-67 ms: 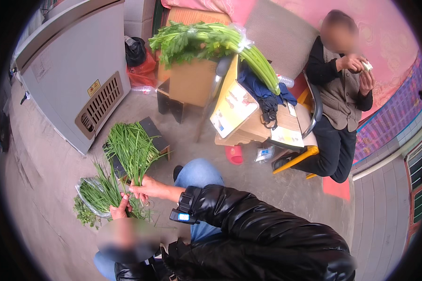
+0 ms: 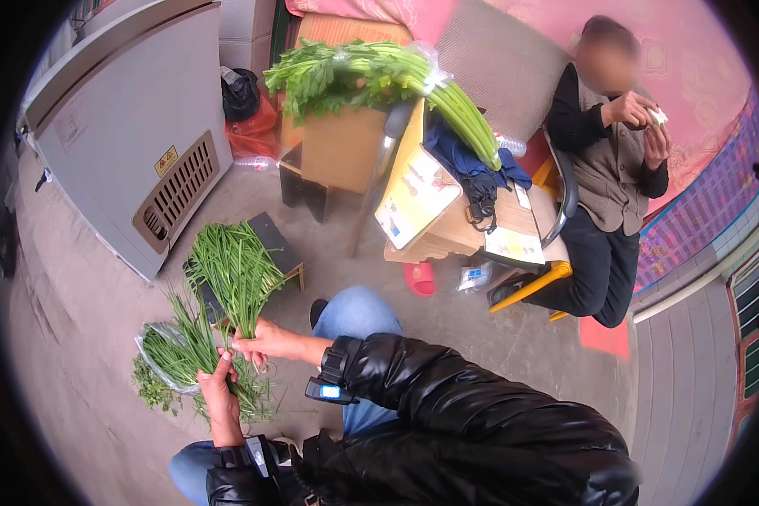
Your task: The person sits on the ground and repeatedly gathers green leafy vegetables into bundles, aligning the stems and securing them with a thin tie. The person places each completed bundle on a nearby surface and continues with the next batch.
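Observation:
Both of my hands meet over bunches of long, thin green chives. My right hand (image 2: 266, 341) is closed round the lower ends of a bunch of chives (image 2: 234, 268), whose leaves spread across a low dark stool (image 2: 271, 239). Close beside it, my left hand (image 2: 217, 386) pinches at chive stems, thumb raised, its fingertips almost touching the right hand's. More chives (image 2: 170, 354) lie to its left in a clear plastic bag (image 2: 148, 331). Loose stalks and trimmings lie below the hands. The stems between my fingers are partly hidden.
Leafy herbs (image 2: 150, 388) lie by the bag. A grey metal cabinet (image 2: 126, 126) stands at far left. Tied celery (image 2: 455, 110) rests on cardboard boxes (image 2: 346, 143) ahead. A seated person (image 2: 611, 169) at right holds something small and white. A pink slipper (image 2: 419, 278) lies on the floor.

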The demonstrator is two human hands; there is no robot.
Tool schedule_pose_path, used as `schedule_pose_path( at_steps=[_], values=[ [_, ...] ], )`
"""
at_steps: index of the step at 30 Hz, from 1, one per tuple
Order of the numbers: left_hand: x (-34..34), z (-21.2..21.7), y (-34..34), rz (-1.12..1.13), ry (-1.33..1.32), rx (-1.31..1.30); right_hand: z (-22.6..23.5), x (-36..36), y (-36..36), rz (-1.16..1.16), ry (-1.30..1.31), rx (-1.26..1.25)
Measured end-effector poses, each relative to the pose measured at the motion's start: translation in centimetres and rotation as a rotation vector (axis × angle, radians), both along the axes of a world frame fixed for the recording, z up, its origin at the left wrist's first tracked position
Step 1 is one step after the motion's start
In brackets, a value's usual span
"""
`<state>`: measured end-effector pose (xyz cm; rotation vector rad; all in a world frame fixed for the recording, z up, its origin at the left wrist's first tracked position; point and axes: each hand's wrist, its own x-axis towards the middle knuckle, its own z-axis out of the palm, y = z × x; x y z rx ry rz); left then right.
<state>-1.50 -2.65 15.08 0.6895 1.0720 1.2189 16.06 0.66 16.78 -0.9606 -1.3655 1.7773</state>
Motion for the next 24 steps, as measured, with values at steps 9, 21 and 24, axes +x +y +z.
schedule_pose_path(
  at_steps=[9,21,24],
  values=[
    [2.2,0.9,0.8,-0.206,0.009,-0.002,-0.4,1.3,0.3,-0.118,0.107,0.066],
    [2.5,-0.3,0.7,-0.125,0.013,-0.105,-2.0,0.9,1.1,-0.235,0.118,0.073],
    [2.4,-0.7,0.7,-0.135,0.023,-0.101,-2.3,1.0,1.0,-0.194,0.074,0.034]
  ],
)
